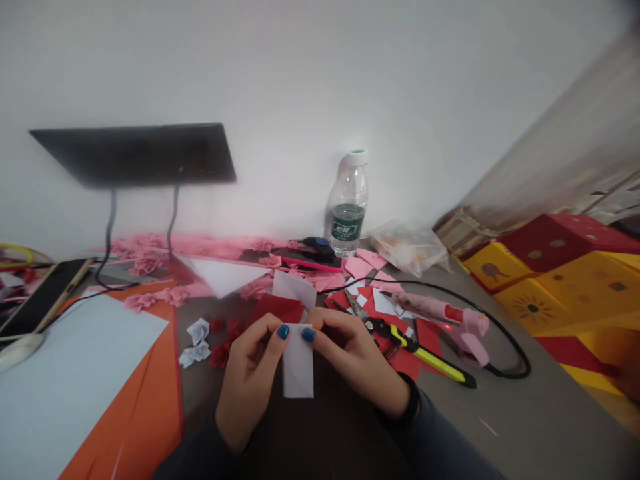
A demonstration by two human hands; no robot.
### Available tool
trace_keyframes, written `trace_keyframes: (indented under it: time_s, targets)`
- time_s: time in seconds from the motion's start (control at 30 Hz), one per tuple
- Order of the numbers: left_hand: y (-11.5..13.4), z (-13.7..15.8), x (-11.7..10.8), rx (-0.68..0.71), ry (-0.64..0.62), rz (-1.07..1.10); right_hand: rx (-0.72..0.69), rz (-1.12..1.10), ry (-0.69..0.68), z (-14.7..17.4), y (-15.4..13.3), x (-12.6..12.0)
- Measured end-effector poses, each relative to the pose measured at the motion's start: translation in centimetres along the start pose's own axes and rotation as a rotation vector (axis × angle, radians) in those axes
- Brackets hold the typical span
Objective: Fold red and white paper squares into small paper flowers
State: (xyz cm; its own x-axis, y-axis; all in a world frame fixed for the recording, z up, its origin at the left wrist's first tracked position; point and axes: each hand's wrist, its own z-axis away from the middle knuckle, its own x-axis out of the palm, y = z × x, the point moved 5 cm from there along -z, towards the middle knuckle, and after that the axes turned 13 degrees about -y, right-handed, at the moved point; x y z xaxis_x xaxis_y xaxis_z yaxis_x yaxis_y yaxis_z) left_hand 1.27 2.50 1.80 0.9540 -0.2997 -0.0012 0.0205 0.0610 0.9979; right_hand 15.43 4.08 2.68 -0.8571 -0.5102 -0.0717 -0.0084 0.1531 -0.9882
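Note:
Between my two hands is a folded piece of white paper (299, 367), hanging as a narrow upright strip with creases across it. My left hand (255, 367) pinches its top left edge, thumb in front and fingers behind. At the top right edge, my right hand (350, 350) grips it the same way. Another white flap (295, 290) stands up behind the fingertips; I cannot tell whether it belongs to the same piece. Left of my left hand lie small white paper flowers (196, 343) and dark red paper flowers (220, 353).
Wire strippers (420, 350) with yellow-black handles and a pink glue gun (465, 327) lie to the right on red paper scraps. A water bottle (349, 207) stands by the wall. White sheets (75, 373) cover orange paper (145, 400) at left. Yellow-red boxes (550, 287) fill the far right.

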Motion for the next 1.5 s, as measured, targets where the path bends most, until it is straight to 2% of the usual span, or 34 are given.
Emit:
trace_keyframes:
  time_s: [0.23, 0.4, 0.53, 0.63, 0.77, 1.03, 1.23, 1.4, 1.5]
  targets:
    - [0.8, 0.0, 0.1, 0.006, -0.049, -0.107, 0.053, -0.112, -0.063, 0.0, 0.4, 0.3]
    - [0.7, 0.0, 0.2, 0.017, -0.077, -0.138, -0.017, -0.087, -0.107, 0.2, 0.2, 0.3]
    - [0.6, -0.2, 0.5, 0.005, -0.111, -0.094, -0.054, -0.067, -0.084, 0.0, 0.1, 0.1]
    - [0.2, -0.5, 0.7, -0.042, -0.166, -0.068, -0.028, -0.077, -0.050, 0.0, 0.2, -0.1]
    - [-0.2, -0.5, 0.6, -0.099, -0.163, -0.056, 0.003, -0.098, -0.041, 0.0, 0.4, -0.1]
    - [-1.3, -0.5, 1.5, -0.292, -0.317, 0.264, 0.000, -0.058, 0.008, 0.0, 0.7, -0.5]
    - [-1.6, -0.6, 1.7, -0.355, -0.370, 0.432, -0.005, -0.087, 0.028, 0.1, 0.6, -0.6]
    - [-1.9, -0.5, 1.6, -0.457, -0.356, 0.588, -0.047, -0.237, 0.011, 0.3, 0.2, -0.6]
    - [-1.9, -0.3, 1.5, -0.494, -0.386, 0.662, -0.108, -0.130, -0.020, 0.4, -0.5, -0.8]
